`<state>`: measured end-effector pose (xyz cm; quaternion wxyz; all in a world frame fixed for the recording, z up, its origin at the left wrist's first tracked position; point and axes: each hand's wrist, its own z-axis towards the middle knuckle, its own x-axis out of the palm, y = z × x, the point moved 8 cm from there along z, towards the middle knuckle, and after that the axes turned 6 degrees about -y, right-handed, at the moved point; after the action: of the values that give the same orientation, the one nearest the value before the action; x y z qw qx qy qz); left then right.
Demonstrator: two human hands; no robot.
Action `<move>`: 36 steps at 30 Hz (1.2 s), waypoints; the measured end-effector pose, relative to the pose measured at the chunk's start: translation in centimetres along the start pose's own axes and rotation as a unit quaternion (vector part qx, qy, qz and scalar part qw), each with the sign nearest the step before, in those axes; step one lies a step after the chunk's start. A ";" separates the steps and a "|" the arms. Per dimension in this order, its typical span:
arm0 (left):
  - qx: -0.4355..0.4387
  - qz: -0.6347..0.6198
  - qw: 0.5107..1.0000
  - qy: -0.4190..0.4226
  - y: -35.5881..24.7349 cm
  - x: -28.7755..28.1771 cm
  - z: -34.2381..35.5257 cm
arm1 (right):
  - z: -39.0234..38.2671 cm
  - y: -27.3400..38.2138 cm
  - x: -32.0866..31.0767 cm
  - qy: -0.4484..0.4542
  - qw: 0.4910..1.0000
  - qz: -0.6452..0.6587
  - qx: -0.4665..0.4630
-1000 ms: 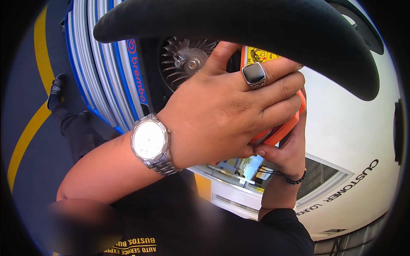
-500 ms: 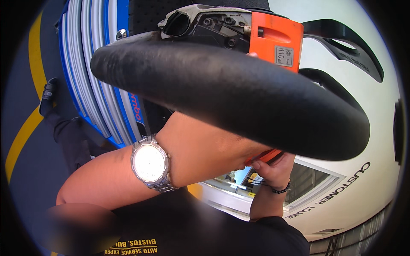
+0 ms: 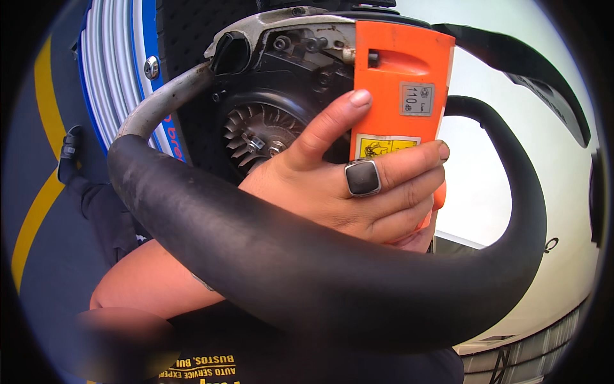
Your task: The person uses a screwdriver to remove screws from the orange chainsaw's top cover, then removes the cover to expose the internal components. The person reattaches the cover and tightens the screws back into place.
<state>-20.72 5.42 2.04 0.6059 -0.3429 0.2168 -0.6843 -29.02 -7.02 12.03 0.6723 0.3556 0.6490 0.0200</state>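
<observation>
A chainsaw (image 3: pixel 400 61) with an orange housing and a black tubular front handle (image 3: pixel 288 246) fills the middle of the picture. Its side is uncovered, so a finned flywheel (image 3: pixel 259 131) shows. My left hand (image 3: pixel 345 185), wearing a dark square ring, reaches behind the handle and lies over the orange housing. One finger is stretched apart towards the top; the others curl round the housing's right edge. Behind their tips only a sliver of my right hand (image 3: pixel 419 242) shows; its fingers are hidden. The handle covers most of my left wrist.
On the left stands a blue and silver tool cabinet (image 3: pixel 112 70) with a round lock and a black ribbed top (image 3: pixel 192 32). Beyond it, yellow lines (image 3: pixel 48 102) cross the dark floor, near a dark shoe (image 3: pixel 70 150). A pale wall (image 3: pixel 569 211) is at the right.
The chainsaw has tilted and its handle has swung lower, uncovering the flywheel and the back of my left hand. My watch and most of my right hand have gone behind the handle.
</observation>
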 end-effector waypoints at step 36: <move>0.098 0.040 0.832 0.545 -1.7 2.7 7.7 | -0.6 -0.6 2.0 -0.095 0.981 -0.017 -0.166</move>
<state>-16.34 4.01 8.94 0.4466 0.1560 0.4577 -0.7528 -29.49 -6.25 10.04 0.7807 0.2281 0.5759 0.0823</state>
